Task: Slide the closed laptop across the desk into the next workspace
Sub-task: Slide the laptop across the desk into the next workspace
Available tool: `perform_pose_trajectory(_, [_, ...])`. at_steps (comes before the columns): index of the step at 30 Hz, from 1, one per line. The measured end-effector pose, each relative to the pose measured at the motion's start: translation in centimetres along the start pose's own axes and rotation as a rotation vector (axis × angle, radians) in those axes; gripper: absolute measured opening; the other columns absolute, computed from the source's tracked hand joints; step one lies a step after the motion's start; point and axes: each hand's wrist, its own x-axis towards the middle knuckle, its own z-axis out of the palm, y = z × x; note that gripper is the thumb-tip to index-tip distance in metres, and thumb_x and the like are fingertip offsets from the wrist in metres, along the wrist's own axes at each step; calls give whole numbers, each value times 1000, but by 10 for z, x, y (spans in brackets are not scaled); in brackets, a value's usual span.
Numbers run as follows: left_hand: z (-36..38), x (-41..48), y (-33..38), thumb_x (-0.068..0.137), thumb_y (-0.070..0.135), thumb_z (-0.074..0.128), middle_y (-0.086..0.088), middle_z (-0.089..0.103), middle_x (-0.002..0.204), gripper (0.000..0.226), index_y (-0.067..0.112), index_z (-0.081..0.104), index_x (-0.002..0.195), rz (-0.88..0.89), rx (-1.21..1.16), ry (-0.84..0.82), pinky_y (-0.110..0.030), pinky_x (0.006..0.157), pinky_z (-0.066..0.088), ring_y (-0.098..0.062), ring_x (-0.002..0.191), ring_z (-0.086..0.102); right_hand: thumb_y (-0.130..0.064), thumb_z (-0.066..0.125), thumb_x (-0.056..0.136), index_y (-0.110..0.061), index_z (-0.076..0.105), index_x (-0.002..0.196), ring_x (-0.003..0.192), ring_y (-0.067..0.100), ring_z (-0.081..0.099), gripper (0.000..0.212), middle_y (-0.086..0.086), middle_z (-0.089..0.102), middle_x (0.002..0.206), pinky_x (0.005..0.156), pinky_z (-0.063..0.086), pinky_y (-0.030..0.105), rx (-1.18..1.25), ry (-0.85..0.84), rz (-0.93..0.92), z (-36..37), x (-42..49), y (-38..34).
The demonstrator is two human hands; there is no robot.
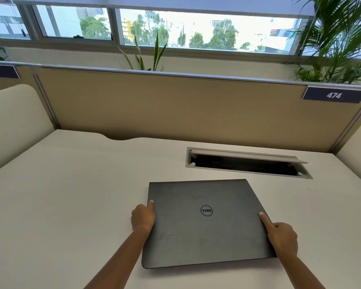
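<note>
Beige partition (bright windows behind)

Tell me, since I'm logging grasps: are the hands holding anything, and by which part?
Both hold the closed laptop by its side edges: the left hand grips the left edge, the right hand the right edge. It lies flat on the desk.

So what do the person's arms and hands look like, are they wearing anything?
Both arms are bare as far as the picture shows: no sleeves, gloves, watch or bracelets. The left hand and right hand show no rings, and the fingernails that show are short and plain, without polish.
</note>
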Motion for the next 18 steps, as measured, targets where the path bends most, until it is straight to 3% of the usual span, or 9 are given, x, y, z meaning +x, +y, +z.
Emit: perform_pose_trajectory(18, [23,4,25,99,33,38,-29,59,122,50,-10,58,113,-5,47,0,-43,97,44,-40,114,54,-48,58,86,-15,21,42,45,24,33,66,6,32,44,47,24,29,-3,46,62,-5,11,7])
